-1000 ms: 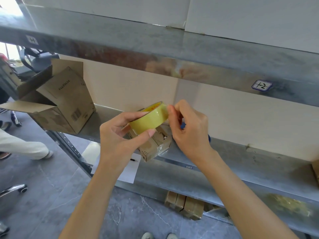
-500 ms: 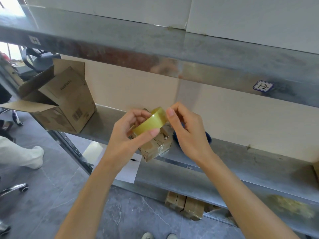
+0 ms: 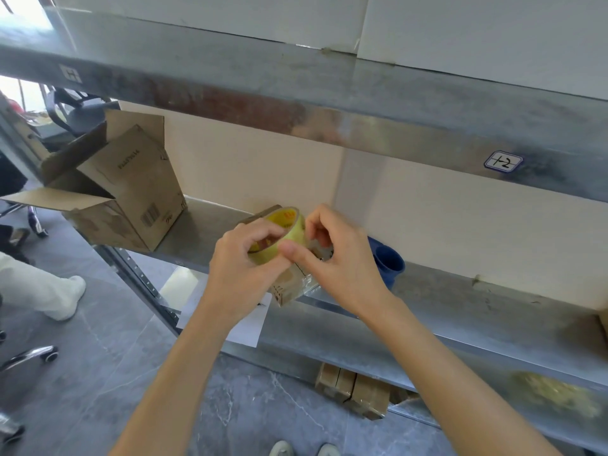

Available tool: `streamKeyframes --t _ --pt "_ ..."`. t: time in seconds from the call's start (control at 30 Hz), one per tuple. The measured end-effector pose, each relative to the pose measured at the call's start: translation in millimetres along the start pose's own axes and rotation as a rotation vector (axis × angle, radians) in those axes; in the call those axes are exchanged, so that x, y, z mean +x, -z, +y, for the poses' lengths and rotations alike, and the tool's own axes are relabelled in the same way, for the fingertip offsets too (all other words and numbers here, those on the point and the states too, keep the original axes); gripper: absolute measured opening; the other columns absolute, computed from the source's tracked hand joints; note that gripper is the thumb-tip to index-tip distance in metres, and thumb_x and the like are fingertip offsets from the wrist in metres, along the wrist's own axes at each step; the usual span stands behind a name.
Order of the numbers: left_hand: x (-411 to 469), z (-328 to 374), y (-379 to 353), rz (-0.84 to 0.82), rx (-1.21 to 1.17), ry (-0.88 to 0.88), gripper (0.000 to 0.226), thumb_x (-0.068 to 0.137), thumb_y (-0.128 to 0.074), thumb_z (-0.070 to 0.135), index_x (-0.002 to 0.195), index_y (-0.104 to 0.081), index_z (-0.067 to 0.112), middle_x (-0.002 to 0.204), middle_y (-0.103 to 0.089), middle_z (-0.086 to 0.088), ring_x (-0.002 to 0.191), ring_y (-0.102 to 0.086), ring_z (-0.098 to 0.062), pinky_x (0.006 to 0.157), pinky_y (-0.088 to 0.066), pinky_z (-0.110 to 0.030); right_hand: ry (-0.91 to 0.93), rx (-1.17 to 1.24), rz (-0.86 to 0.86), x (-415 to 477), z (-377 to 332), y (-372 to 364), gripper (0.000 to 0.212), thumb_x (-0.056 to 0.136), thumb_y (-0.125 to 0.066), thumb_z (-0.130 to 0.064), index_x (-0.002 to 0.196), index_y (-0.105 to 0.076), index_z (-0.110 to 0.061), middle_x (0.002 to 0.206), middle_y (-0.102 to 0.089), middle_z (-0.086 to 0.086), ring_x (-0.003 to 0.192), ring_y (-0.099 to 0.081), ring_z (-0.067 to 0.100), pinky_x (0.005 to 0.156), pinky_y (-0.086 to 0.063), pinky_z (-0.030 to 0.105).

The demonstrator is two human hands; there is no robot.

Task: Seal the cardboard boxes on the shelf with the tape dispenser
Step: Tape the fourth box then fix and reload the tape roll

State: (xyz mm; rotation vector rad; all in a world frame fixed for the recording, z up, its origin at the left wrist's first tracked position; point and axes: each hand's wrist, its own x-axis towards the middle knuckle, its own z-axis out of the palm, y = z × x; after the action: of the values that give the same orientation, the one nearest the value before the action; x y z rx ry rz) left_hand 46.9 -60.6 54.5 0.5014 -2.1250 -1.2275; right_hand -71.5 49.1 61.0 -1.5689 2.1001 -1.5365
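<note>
I see a pale yellow, see-through tape roll (image 3: 293, 229) with red print on its yellow core. The open box (image 3: 131, 192) at far left is brown cardboard with a black barcode. The cup (image 3: 389, 263) is blue, the shelf (image 3: 460, 301) dull grey metal. The label (image 3: 502, 161) on the upper beam is white, edged blue and marked in black. The floor (image 3: 98, 373) is dark grey with white veins.

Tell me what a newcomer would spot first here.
Both hands meet at centre: the left hand grips a yellowish roll of tape while the right hand picks at its edge, over a small box at the front of the shelf. At far left on it, a big open box lies tipped, flaps spread.
</note>
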Motion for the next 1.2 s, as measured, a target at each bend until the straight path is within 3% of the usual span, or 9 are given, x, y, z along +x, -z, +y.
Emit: streamKeyframes --t 0.1,0.23,0.47,0.67,0.87,0.93,1.07,1.2 --pt "0 3 4 -0.091 -0.107 -0.015 0.007 0.078 -0.069 0.018 0.082 -0.071 0.022 0.076 -0.062 0.014 0.075 -0.054 -0.007 0.070 -0.040 -0.014 0.034 -0.034 0.032 4 5 -4 0.045 0.087 -0.064 -0.048 0.076 -0.045 -0.008 0.071 -0.041 -0.015 0.069 -0.039 0.004 0.063 -0.031 0.015" --pt "0 4 8 -0.135 -0.155 -0.022 0.011 0.078 -0.069 0.012 0.085 -0.072 0.020 0.075 -0.059 0.014 0.072 -0.052 -0.003 0.068 -0.039 -0.009 0.071 -0.084 0.029 7 13 -6 0.038 0.091 -0.062 -0.041 0.078 -0.045 -0.011 0.073 -0.039 -0.016 0.070 -0.038 0.003 0.064 -0.031 0.016" --pt "-2 2 6 -0.108 -0.262 0.010 0.009 0.076 -0.070 0.009 0.081 -0.071 0.017 0.071 -0.056 0.015 0.069 -0.049 -0.003 0.066 -0.039 -0.011 0.134 -0.121 0.059 8 17 -9 0.030 0.100 -0.051 -0.030 0.076 -0.046 -0.012 0.072 -0.036 -0.017 0.069 -0.037 0.008 0.064 -0.028 0.019" --pt "-3 3 -2 -0.012 -0.387 0.012 0.016 0.079 -0.068 0.007 0.082 -0.075 0.022 0.075 -0.058 0.014 0.072 -0.051 -0.005 0.068 -0.043 -0.016 0.188 -0.107 0.228 12 12 -15 0.027 0.099 -0.051 -0.014 0.075 -0.054 -0.002 0.073 -0.045 0.000 0.068 -0.038 0.014 0.063 -0.032 0.020" --pt "-6 3 3 -0.004 -0.449 0.031 0.012 0.079 -0.066 0.006 0.089 -0.072 0.007 0.074 -0.056 0.011 0.070 -0.049 -0.006 0.066 -0.042 -0.015 0.241 -0.107 0.251 13 11 -8 0.028 0.098 -0.051 -0.013 0.074 -0.053 0.000 0.065 -0.048 0.005 0.058 -0.039 0.015 0.052 -0.034 0.021" --pt "-6 5 5 -0.025 -0.470 0.033 0.010 0.079 -0.065 0.005 0.087 -0.071 0.006 0.072 -0.055 0.011 0.068 -0.049 -0.005 0.065 -0.042 -0.014 0.211 -0.061 0.247 13 11 -6 0.029 0.098 -0.052 -0.015 0.074 -0.053 0.002 0.064 -0.051 0.005 0.057 -0.042 0.015 0.052 -0.037 0.022" --pt "-3 5 9 -0.064 -0.503 0.016 0.008 0.079 -0.063 0.004 0.083 -0.068 0.009 0.070 -0.056 0.012 0.068 -0.049 -0.004 0.066 -0.041 -0.013 -0.003 0.212 0.223 11 7 -4 0.029 0.101 -0.053 -0.017 0.081 -0.054 0.005 0.071 -0.062 0.003 0.067 -0.064 0.014 0.064 -0.054 0.042" --pt "-2 -3 12 -0.092 -0.521 0.005 0.022 0.074 -0.070 0.020 0.087 -0.069 0.001 0.073 -0.055 0.004 0.069 -0.049 -0.009 0.067 -0.042 -0.015 -0.128 0.420 0.192 9 1 0 0.027 0.101 -0.052 -0.013 0.082 -0.053 0.006 0.069 -0.065 -0.006 0.072 -0.066 0.008 0.073 -0.054 0.036"
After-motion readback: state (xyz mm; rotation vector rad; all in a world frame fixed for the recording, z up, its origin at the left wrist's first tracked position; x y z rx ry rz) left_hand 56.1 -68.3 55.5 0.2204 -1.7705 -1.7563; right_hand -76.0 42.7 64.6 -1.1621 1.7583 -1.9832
